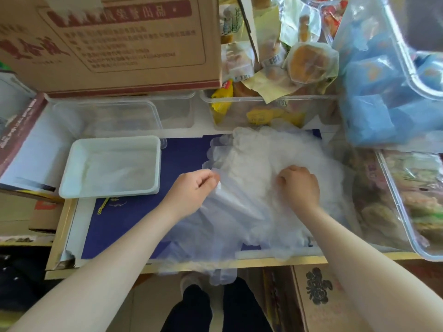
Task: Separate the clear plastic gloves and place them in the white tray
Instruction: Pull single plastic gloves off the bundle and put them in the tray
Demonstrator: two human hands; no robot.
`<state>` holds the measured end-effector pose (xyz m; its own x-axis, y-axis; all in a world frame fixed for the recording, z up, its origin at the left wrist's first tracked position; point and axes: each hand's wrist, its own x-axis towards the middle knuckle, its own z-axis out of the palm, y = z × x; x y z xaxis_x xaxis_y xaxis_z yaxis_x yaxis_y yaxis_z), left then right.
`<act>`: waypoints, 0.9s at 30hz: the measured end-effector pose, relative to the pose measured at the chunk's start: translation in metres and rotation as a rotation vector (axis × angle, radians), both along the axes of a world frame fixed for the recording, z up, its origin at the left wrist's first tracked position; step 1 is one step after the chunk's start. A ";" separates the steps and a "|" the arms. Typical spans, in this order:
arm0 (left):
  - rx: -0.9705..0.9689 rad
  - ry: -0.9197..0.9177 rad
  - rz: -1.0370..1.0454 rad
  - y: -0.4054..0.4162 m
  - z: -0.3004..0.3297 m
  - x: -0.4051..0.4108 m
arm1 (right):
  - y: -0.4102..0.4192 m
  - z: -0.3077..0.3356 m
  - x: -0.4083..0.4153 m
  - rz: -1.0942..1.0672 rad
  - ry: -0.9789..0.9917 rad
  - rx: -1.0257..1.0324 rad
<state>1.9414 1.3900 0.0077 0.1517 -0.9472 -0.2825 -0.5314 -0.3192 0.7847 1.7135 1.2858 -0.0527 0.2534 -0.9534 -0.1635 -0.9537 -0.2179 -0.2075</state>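
Observation:
A loose heap of clear plastic gloves point(254, 164) lies on a dark blue surface point(134, 219), spilling over its front edge. My left hand point(194, 188) pinches the edge of one glove at the heap's left side. My right hand point(299, 185) has its fingers curled down into the top of the heap, gripping the plastic. The white tray point(72, 168) stands to the left of the heap, with some clear gloves lying flat inside it.
A large cardboard box point(115, 44) stands behind the tray. Clear plastic tubs point(239, 104) with packaged snacks line the back. A bag of blue packets point(374, 97) and a clear bin of food point(412, 202) crowd the right side.

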 end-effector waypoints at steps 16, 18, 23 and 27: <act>-0.080 0.076 0.016 0.003 -0.016 -0.042 | 0.022 0.013 -0.012 0.419 -0.337 -0.555; -0.067 0.217 0.027 0.001 -0.010 -0.047 | 0.029 0.020 -0.010 0.500 -0.397 -0.596; -0.092 0.247 -0.017 -0.006 -0.003 -0.044 | 0.035 0.026 -0.009 0.667 -0.443 -0.593; 0.045 0.354 -0.020 -0.015 0.002 -0.029 | 0.033 0.030 -0.012 0.654 -0.469 -0.568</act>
<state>1.9126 1.3753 0.0100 0.0185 -0.9345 -0.3556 -0.2355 -0.3497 0.9068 1.7016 1.3192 -0.0224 0.6809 -0.5077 0.5278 -0.4574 -0.8577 -0.2350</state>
